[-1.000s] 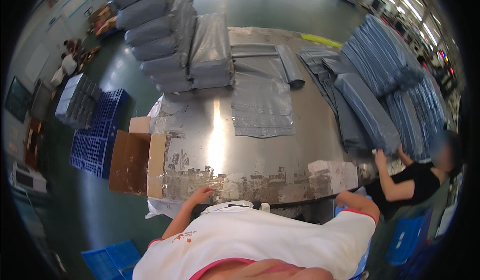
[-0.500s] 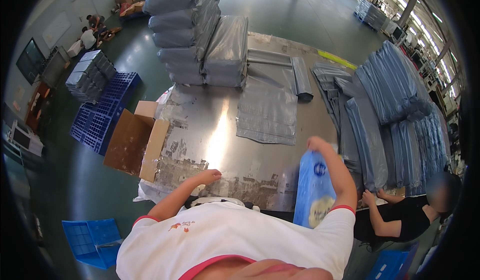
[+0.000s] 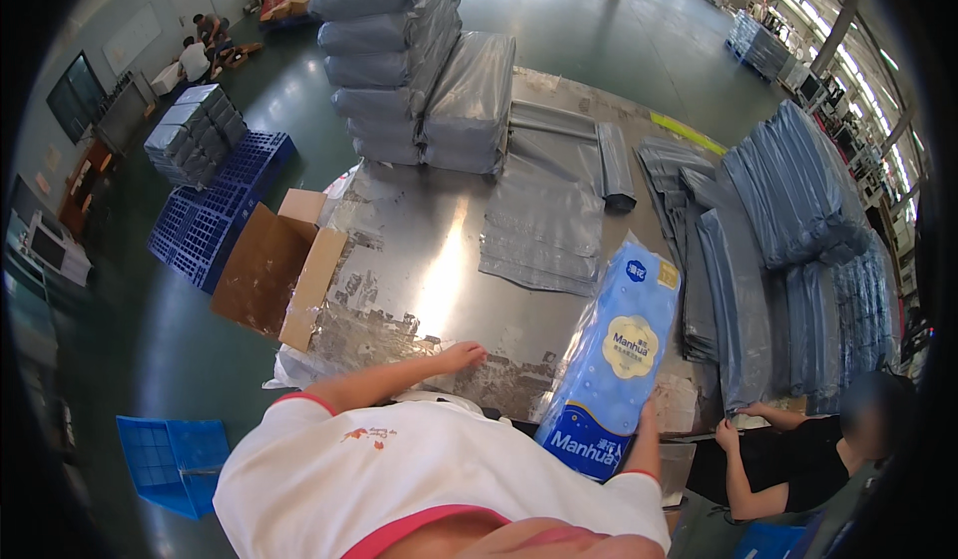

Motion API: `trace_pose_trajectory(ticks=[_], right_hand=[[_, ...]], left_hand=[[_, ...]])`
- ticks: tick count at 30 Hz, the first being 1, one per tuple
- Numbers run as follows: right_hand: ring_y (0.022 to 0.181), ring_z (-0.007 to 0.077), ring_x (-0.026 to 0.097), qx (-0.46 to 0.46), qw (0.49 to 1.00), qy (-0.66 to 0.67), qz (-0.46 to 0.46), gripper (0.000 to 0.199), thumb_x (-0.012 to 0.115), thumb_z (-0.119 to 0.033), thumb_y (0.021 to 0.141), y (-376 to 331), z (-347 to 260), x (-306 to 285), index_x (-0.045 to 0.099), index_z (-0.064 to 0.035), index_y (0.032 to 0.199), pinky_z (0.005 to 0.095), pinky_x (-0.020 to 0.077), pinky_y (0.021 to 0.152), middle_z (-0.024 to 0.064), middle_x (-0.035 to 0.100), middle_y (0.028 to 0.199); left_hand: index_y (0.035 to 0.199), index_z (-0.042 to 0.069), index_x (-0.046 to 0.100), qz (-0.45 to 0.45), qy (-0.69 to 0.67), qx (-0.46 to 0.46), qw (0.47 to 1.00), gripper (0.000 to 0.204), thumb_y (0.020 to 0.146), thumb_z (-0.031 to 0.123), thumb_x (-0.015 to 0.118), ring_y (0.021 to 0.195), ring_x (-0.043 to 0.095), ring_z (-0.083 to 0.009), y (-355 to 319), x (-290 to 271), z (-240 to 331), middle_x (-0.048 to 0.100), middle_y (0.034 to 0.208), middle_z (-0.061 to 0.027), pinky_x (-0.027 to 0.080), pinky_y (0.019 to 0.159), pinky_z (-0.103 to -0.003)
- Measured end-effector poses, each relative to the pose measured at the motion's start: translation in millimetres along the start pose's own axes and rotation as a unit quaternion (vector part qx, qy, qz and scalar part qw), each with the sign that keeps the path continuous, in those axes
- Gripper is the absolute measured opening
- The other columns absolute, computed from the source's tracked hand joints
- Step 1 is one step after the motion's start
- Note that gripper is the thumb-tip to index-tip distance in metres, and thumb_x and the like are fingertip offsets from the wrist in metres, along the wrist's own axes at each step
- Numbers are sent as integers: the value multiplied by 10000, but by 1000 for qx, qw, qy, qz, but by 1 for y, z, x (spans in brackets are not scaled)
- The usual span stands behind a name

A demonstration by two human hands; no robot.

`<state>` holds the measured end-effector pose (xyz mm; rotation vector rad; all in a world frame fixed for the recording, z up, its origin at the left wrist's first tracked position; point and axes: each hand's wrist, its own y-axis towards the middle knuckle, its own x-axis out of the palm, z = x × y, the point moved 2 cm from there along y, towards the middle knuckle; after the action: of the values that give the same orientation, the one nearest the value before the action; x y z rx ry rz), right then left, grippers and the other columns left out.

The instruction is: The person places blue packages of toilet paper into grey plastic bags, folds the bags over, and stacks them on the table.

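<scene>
i've got right hand at five o'clock, probably steadying blue pack, can't tell fingers there or on left hand

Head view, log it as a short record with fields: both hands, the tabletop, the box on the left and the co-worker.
Left hand: nothing visible in it, near the front edge of the metal tabletop; contact unclear
Right hand: holding the blue plastic-wrapped pack at its lower right side; fingers partly hidden
Tabletop, back left: stacked grey wrapped bundles
Tabletop, middle: flat grey plastic bags
Cardboard box: open, at the tabletop's left edge
Co-worker: black top, right side
</scene>
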<state>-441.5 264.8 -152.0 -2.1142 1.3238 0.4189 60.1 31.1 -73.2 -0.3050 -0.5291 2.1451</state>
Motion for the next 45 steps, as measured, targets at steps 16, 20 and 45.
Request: trace_pose_trajectory(ticks=[16, 20, 45], right_hand=[[903, 244, 491, 79, 773, 578, -249, 498, 438, -374, 772, -237, -155, 87, 407, 25, 1069, 334, 401, 778, 134, 483, 1029], [899, 244, 496, 106, 796, 506, -316, 483, 460, -330, 761, -252, -198, 70, 382, 16, 1089, 339, 407, 764, 139, 482, 1030], [744, 288, 485, -558, 801, -208, -52, 197, 471, -222, 739, -50, -322, 266, 526, -33, 746, 369, 389, 627, 128, 527, 753]], left_hand=[[1146, 48, 314, -193, -318, -81, 925, 462, 801, 349, 373, 842, 534, -194, 18, 63, 107, 524, 939, -117, 456, 712, -290], [1141, 23, 309, -131, -213, 16, 968, 529, 722, 243, 545, 824, 527, -143, 2, 40, 156, 509, 925, -112, 458, 686, -265], [998, 49, 486, 258, 278, 119, 918, 300, 736, 190, 442, 833, 509, -275, 159, -209, 80, 509, 938, -155, 401, 734, -326]])
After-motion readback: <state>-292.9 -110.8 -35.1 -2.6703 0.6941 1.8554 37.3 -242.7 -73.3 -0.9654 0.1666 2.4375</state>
